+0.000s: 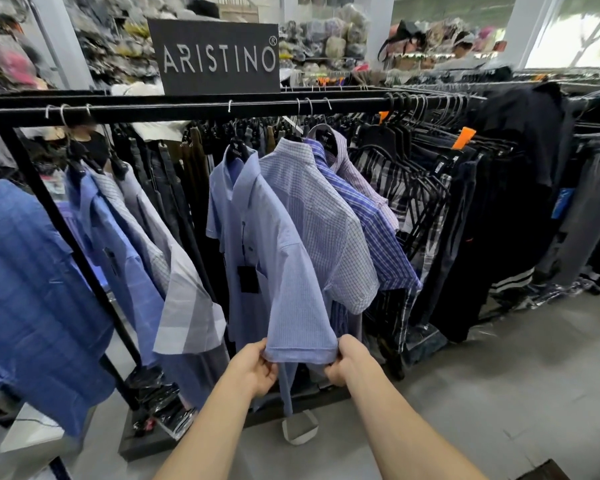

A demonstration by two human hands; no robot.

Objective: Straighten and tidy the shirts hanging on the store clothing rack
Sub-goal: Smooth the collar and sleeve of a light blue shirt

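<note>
A light blue short-sleeved shirt [257,237] hangs from the black rail [187,107] in the middle of the rack. Its sleeve is pulled toward me. My left hand [253,370] pinches the left end of the sleeve hem and my right hand [347,362] pinches the right end, so the hem is stretched flat between them. Behind it hang a white checked shirt [329,230], a blue plaid shirt [378,237] and a pale pink striped one [354,168]. A black tag [248,278] dangles on the front of the light blue shirt.
Further left on the rail hang several blue and grey shirts [125,244], and a big blue shirt [25,299] is at the left edge. Dark trousers and jackets [499,202] crowd the right side. A black ARISTINO sign [217,57] stands on the rail. Grey tiled floor [499,393] lies at lower right.
</note>
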